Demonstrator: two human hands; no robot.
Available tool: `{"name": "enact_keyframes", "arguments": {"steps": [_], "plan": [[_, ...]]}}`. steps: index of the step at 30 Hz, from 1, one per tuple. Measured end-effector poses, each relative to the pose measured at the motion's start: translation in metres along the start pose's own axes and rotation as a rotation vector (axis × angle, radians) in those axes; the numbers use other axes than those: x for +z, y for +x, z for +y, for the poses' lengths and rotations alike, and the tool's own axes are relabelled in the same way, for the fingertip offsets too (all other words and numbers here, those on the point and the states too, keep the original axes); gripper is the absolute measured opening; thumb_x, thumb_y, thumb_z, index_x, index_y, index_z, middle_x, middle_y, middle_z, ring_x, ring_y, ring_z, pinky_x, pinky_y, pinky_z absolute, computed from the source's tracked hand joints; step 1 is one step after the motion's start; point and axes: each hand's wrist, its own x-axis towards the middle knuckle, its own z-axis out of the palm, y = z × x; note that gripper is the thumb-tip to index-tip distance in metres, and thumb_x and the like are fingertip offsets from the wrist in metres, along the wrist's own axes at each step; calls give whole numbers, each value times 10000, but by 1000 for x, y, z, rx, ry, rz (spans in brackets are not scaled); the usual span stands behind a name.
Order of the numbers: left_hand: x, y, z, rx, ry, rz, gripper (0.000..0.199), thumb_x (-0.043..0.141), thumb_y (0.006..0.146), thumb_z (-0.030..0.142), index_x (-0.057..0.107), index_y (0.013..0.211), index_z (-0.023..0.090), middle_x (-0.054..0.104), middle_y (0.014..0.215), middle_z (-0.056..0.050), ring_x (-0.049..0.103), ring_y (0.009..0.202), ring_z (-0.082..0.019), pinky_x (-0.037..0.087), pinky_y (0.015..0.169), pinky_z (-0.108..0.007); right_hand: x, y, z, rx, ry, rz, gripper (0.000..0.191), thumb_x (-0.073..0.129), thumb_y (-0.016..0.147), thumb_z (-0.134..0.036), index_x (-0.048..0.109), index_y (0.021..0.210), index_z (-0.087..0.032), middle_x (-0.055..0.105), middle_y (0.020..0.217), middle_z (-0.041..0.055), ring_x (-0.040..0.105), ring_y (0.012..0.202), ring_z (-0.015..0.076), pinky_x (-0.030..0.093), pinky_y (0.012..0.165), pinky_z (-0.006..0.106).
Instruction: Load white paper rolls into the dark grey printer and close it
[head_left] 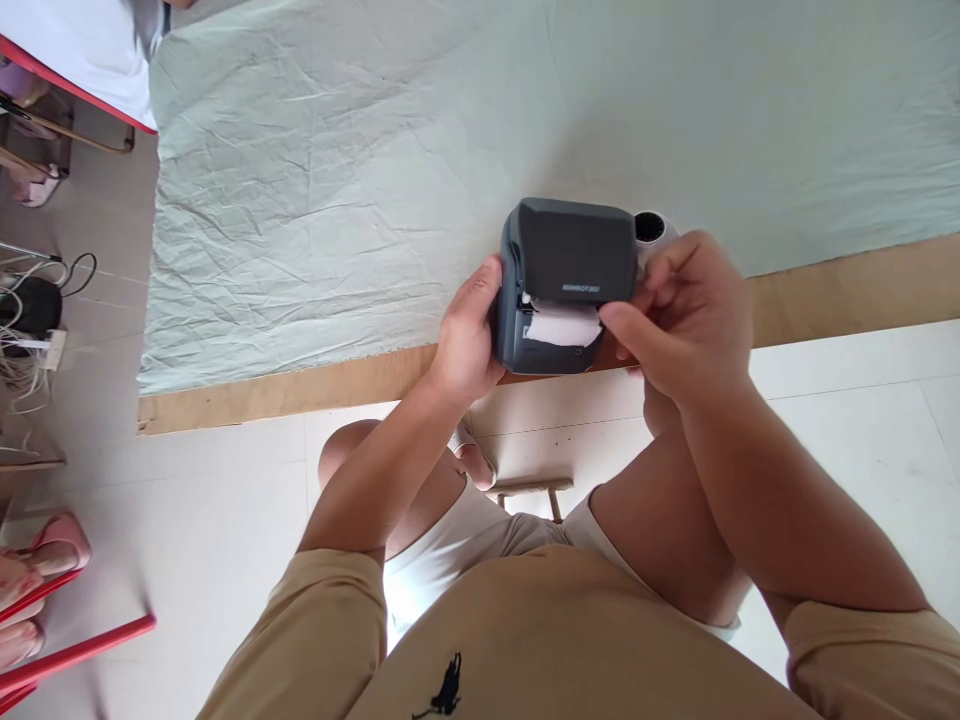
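A small dark grey label printer sits at the near edge of the cloth-covered table. From the slot under its lid hangs a white strip of paper with an uneven edge. My left hand is closed on the printer's left side, thumb along the upper edge. At the right side, my right hand is bent inward, its thumb tip touching the lid's lower right corner beside the paper. Its fingers are curled, slightly blurred and partly hidden. Just behind it stands a white object with a round black face, partly covered by my hand.
A wrinkled pale green cloth covers the table, leaving a bare wooden edge. Tangled cables lie on the floor at left. Red chair legs and another person's foot are at lower left. A stool is beneath the table.
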Motion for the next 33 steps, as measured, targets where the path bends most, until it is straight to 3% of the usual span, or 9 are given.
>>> {"name": "enact_keyframes", "arguments": {"steps": [3,6,12,16,20,24,27,30,33], "plan": [[-4,0,-1,-30,5,-75,419,656,1124,633,794,1026,250,909,1056,-56,848,1425,-347,740,1165,-487,14,8,-16,-207,-5,251,543,900,983,-719,530,961,-322,527,655,-106,588,497,124,393,379,261],[-8,-2,-3,9,65,-124,388,753,1071,642,785,1071,256,907,1127,-55,834,1446,-358,747,1133,-473,22,17,-34,-321,-112,377,475,849,1022,-690,557,958,-321,677,814,-30,822,782,202,488,427,285],[-8,-4,-2,44,132,-138,407,805,1052,656,795,1134,257,869,1044,-34,896,1223,-324,758,886,-391,3,28,-46,-281,-687,21,51,743,1052,-378,752,1057,-329,819,875,-13,683,645,192,526,606,396],[-7,-5,-1,48,167,-132,458,801,1048,708,794,1110,254,802,903,-11,852,855,-225,672,674,-321,-11,35,-45,-175,-887,-240,224,770,992,-333,818,1211,-329,835,930,26,712,738,259,526,682,431],[-7,-6,-1,34,187,-129,470,820,1036,708,803,1112,245,792,891,-13,814,788,-201,641,647,-309,-12,35,-54,-200,-941,-309,333,766,946,-322,848,1268,-327,840,895,29,710,717,263,487,631,414],[-9,-6,-1,24,199,-122,496,776,1044,755,777,1118,264,812,911,-9,844,841,-225,649,643,-315,-19,29,-72,-230,-753,-225,337,785,905,-286,858,1217,-390,841,893,-29,681,609,189,552,614,392],[-12,-5,-2,-14,190,-116,508,708,1076,777,760,1145,276,842,954,-6,872,865,-243,676,650,-339,-37,29,-75,-191,-429,-108,251,700,1055,-506,847,1257,-483,847,1184,-11,805,808,250,593,602,420],[-15,-3,-4,-22,190,-130,550,643,1097,812,756,1180,280,876,1034,-21,911,975,-282,709,688,-370,-60,37,-53,-62,-240,94,502,444,1095,-685,831,1325,-463,751,1257,97,813,959,353,593,604,496],[-15,-1,-6,-6,187,-131,586,629,1086,841,757,1179,276,890,1076,-34,917,1104,-317,719,722,-380,-83,45,-14,73,-338,234,376,639,1044,-681,778,1255,-403,680,1031,100,758,831,333,639,672,542]]}}
